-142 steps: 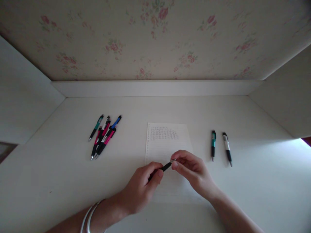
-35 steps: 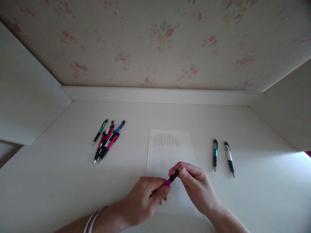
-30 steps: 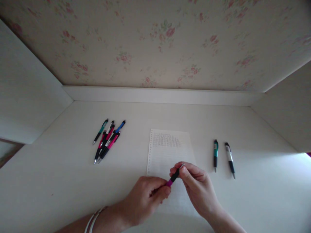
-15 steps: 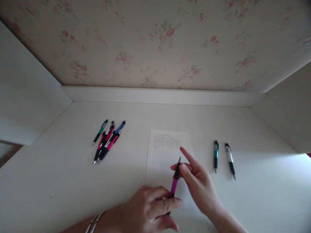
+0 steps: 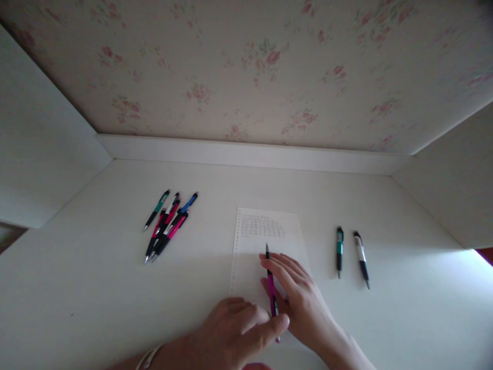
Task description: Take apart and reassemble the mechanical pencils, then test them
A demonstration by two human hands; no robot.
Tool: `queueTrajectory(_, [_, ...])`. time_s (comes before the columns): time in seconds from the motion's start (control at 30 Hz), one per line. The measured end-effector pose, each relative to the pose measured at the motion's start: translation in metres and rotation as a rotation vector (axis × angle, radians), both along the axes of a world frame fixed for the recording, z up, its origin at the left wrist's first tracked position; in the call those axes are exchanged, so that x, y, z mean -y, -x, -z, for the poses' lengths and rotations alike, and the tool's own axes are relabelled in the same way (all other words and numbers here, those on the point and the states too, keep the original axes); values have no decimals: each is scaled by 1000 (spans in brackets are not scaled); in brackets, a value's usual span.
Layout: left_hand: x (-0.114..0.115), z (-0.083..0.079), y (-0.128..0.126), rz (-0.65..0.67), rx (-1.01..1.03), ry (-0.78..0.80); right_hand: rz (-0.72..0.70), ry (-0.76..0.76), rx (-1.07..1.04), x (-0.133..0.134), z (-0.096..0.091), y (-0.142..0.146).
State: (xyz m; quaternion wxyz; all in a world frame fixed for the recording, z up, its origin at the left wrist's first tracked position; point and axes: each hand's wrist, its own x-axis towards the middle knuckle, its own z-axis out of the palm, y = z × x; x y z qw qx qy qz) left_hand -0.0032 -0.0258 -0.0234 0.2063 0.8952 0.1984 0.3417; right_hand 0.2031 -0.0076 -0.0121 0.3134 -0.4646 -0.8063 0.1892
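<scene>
A purple pen (image 5: 271, 285) with a black grip stands tilted above a lined sheet of paper (image 5: 246, 262), its metal tip pointing away from me. My left hand (image 5: 239, 331), wearing bracelets at the wrist, grips the pen's near end, with the thumb lying across it. My right hand (image 5: 300, 295) is turned back upward, its fingers and thumb around the front of the pen. Rows of small handwriting fill the top of the page, too small to read. The right hand covers the page's lower right part.
Several pens (image 5: 166, 228) in pink, blue, white and teal lie in a pile on the left of the white desk (image 5: 103, 288). On the right lie a teal pen (image 5: 339, 252) and a white pen (image 5: 361, 257). A flowered wall (image 5: 231, 77) and white side panels enclose the desk.
My right hand has rolled from palm-up to back-up and its extended index finger has come in to the pen. The pen has shifted slightly left and stands straighter. The left fingers have curled in.
</scene>
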Motion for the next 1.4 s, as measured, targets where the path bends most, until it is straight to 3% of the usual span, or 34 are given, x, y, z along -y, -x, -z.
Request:
queueTrajectory(0.1, [1,1,-1,-86,53,-43,59,10,124,-4,7,-4])
queueTrajectory(0.17, [1,-4,-3,-195,37,-60,19,28,163,-4,7,-11])
queueTrajectory(0.3, [-2,-10,-6,-276,-173,20,-23,58,158,-3,-2,-29])
queueTrajectory(0.43, [-4,-7,-6,-249,-305,-10,175,167,-77,-4,-14,-32])
queueTrajectory(0.57, [-4,-8,-4,-190,-393,8,399,435,-369,-20,-21,-13])
queueTrajectory(0.7, [-4,-7,-3,-199,-374,16,447,610,-602,-49,-19,13])
queueTrajectory(0.87, [-4,0,-5,-223,-318,-16,506,580,-555,-67,-11,26])
queueTrajectory(1.13, [-4,5,-6,-240,-273,-7,551,510,-416,-68,0,26])
queueTrajectory(1.4, [-5,4,-6,-231,-274,8,565,489,-312,-68,-2,27])
